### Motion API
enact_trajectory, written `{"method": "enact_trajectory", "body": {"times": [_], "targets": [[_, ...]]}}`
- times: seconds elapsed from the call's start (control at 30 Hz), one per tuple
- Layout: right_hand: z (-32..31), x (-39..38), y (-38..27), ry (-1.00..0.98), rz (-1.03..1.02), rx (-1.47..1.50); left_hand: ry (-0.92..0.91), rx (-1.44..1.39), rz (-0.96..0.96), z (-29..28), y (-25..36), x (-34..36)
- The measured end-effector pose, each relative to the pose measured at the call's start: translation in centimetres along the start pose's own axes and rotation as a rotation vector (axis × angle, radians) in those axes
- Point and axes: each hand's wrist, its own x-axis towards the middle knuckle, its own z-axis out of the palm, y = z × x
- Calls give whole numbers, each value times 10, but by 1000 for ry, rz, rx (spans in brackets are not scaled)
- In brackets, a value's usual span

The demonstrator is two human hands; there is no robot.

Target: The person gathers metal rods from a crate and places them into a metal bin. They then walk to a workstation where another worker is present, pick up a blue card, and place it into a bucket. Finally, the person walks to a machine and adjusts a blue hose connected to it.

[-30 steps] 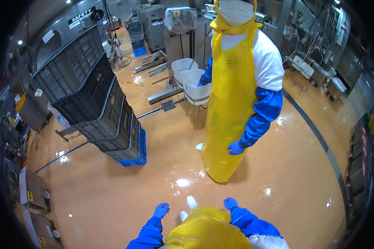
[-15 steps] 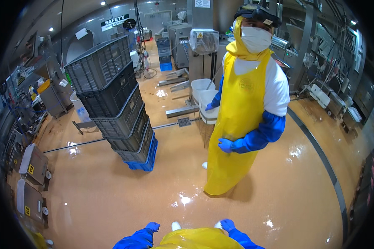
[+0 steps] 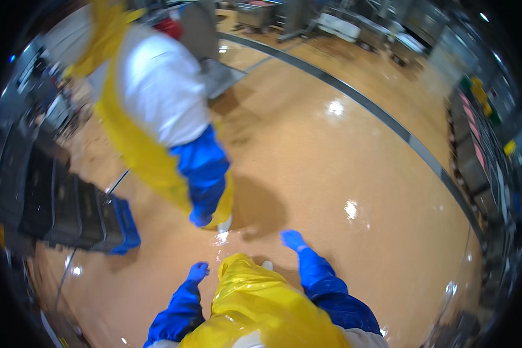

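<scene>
My left hand [image 3: 198,271], in a blue glove, hangs beside my yellow apron [image 3: 255,301] with its fingers curled in and nothing in them. On the other side, my right hand [image 3: 293,239] is held out ahead over the orange floor [image 3: 330,191]. Its blue-gloved fingers are blurred, and no object shows at it. Neither hand touches anything. A co-worker [image 3: 162,87] in a yellow apron, white shirt and blue sleeves stands close ahead on the left, with one gloved hand hanging low near my left hand.
A stack of dark crates [image 3: 58,203] on a blue base [image 3: 124,226] appears at the left. A dark strip [image 3: 354,95] curves across the wet floor. Metal bins [image 3: 470,151] line the right side, and a metal cart [image 3: 255,14] stands at the far back.
My view has turned right and tilted down, so the co-worker and crates now appear further left. The co-worker looks nearer. My right hand has swung forward, and both my forearms show more.
</scene>
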Motion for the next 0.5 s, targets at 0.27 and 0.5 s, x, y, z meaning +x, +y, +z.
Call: {"method": "enact_trajectory", "body": {"times": [0.27, 0.5], "targets": [[-98, 73, -109, 144, -62, 68, -226, 296, -521, 85, 45, 93], [-223, -81, 142, 415, 879, -577, -477, 218, 278, 314, 372, 327]]}}
